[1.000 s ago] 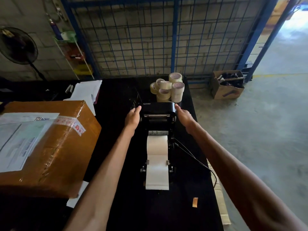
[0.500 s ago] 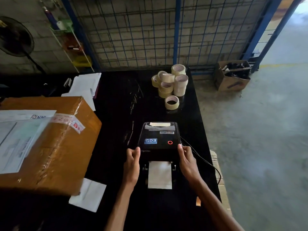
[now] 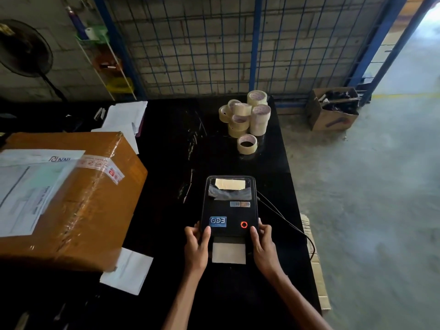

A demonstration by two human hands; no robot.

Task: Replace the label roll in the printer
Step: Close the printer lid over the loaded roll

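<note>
Nearest the person, at the near right part of the black table (image 3: 166, 144), both hands are pressing on the label printer (image 3: 229, 206). The left hand (image 3: 196, 246) is grasping the printer's near left corner, thumb lying over the lid's front edge; the right hand (image 3: 262, 244) is gripping the near right corner the same way. Between the wrists, a strip of label paper (image 3: 229, 253) is sticking out of the front slot and lying flat on the table.

The lid appears down, so the step is likely seating it shut over the roll. Doing it well probably means pushing evenly on both corners at once, so both latches catch, while keeping the strip straight and free in the slot, not pinched or skewed.

Just beyond the thumbs, a red ring light (image 3: 244, 224) is glowing, worth checking after closing. A cable (image 3: 285, 222) is trailing off the table's right edge, so the body should not be dragged. Farther off, tape rolls (image 3: 247, 120) are standing near the far right corner, and a cardboard box (image 3: 71, 198) is sitting along the left side.
</note>
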